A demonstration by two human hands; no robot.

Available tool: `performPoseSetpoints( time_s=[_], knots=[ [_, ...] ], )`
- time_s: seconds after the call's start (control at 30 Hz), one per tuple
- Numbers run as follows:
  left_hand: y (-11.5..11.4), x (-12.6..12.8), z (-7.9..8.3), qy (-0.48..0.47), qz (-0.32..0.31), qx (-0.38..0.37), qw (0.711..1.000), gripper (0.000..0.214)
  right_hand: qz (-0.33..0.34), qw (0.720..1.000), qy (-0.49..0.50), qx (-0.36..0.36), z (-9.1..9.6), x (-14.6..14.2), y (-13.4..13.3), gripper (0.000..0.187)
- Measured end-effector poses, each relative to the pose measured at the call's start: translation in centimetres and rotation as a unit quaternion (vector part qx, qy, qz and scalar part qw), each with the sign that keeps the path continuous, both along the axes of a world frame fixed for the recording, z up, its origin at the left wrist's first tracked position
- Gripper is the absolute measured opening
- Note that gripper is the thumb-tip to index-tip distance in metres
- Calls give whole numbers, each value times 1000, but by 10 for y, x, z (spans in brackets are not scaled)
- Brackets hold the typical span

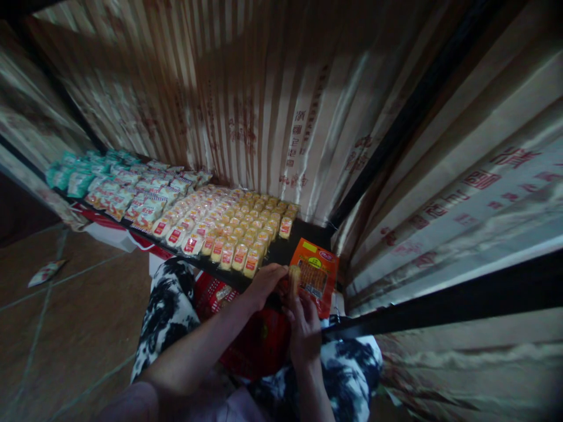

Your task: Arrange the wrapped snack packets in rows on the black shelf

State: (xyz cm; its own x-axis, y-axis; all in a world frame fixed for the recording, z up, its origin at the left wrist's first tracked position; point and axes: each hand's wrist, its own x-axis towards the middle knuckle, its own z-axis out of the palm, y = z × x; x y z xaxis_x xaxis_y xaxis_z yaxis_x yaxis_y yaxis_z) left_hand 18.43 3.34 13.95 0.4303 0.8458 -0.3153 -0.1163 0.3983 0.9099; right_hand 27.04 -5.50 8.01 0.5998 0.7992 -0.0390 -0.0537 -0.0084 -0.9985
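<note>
A small yellow wrapped snack point(294, 278) is between my hands in front of an orange snack packet point(317, 271). The fingers of my right hand point(303, 324) are closed on it from below. My left hand point(269, 280) meets its upper left side with fingers pinched together. To the left, rows of yellow wrapped snacks point(248, 234) stand on a black shelf point(281, 251), the front ones showing red and white labels. The orange packet lies flat at the shelf's right end, partly covered by my fingers and the snack.
White snack bags point(147, 205) and green bags point(81, 181) fill the shelf's far left. Below my hands, between my knees, is a red basket point(206, 291). One small packet point(46, 274) lies on the tiled floor. Pleated curtains point(246, 105) and dark frame bars point(396, 140) enclose the shelf.
</note>
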Motion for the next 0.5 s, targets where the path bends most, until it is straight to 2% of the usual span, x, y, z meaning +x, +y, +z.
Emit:
performPoseSetpoints(
  time_s=[0.13,0.33,0.5],
  knots=[
    [-3,0,-3,32,-3,35,999,30,-10,999,43,-11,15,-6,5,44],
    [-2,4,-4,69,17,42,997,11,-13,999,-29,-7,18,-6,9,45],
    [2,4,-7,140,22,83,986,14,-9,998,-56,-22,21,-5,9,45]
  ],
)
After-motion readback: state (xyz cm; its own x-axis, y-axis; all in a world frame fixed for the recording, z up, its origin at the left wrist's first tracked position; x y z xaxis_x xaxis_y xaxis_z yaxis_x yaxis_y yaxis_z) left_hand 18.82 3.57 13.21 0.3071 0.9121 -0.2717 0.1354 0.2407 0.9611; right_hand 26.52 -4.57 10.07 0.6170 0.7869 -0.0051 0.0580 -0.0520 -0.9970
